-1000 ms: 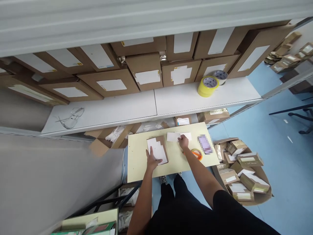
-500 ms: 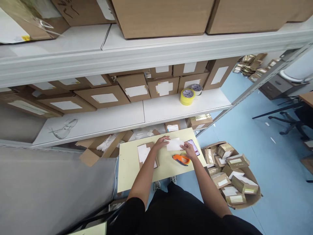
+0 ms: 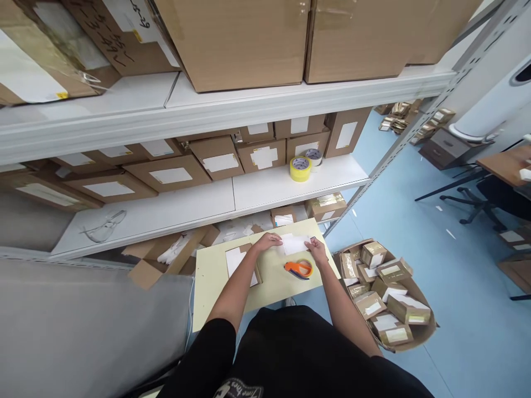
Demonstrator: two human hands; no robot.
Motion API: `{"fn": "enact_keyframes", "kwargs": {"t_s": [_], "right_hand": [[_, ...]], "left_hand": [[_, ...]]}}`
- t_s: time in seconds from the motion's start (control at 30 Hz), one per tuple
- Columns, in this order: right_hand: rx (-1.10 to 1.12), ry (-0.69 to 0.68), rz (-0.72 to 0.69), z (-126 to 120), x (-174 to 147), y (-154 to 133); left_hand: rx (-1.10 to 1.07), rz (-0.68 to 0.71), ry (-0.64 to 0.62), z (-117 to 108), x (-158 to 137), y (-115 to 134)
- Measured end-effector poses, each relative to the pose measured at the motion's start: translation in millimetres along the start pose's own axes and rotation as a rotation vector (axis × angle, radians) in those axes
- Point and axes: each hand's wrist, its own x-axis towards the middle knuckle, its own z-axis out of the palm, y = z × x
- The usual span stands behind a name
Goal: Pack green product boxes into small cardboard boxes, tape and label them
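Observation:
Over the small pale-yellow table (image 3: 211, 293), white paper labels (image 3: 293, 244) are stretched between both of my hands. My left hand (image 3: 267, 241) pinches their left edge. At the right edge, my right hand (image 3: 317, 250) grips them between thumb and fingers. Just below lies an orange tape dispenser (image 3: 297, 268) with a roll of tape in it. A flat cardboard box (image 3: 259, 272) with white labels on top rests beneath my left forearm, partly hidden by it. Behind my right hand, only a dark edge of the phone shows.
A shelf rack (image 3: 265, 202) stands beyond the table, carrying labelled cardboard boxes (image 3: 172, 172), a yellow tape roll (image 3: 300, 169) and safety glasses (image 3: 103, 226). To the right, a large carton (image 3: 429, 326) on the floor holds several taped parcels. An open box (image 3: 150, 272) sits at the table's left.
My view has shifted. My right hand now covers most of the phone that showed beside it earlier. Both hands still hold the white labels, which look a little flatter between them.

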Motion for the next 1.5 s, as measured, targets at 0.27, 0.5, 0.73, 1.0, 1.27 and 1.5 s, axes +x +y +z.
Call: {"fn": "enact_keyframes", "kwargs": {"t_s": [0.27,0.5,0.73,1.0,1.27,1.5], "right_hand": [[0.198,0.256,0.061,-0.4,-1.6,15.2],[0.269,0.312,0.026,-59.2,-4.3,10.2],[0.311,0.004,0.005,11.7,-17.9,-20.5],[0.113,-0.267,-0.025,75.8,-27.3,-47.3],[0.148,-0.504,-0.008,168.9,-66.2,-47.3],[0.025,-0.558,0.029,175.1,-98.4,-46.1]], "left_hand": [[-0.050,0.040,0.120,15.0,7.0,2.0],[-0.062,0.043,0.258,-0.7,11.3,-0.1],[0.061,0.074,0.505,32.8,6.7,5.6],[-0.210,0.031,0.424,34.9,-93.2,3.8],[-0.382,0.031,0.747,34.8,-179.1,-7.3],[-0.604,0.083,1.033,20.0,-204.8,22.0]]}}
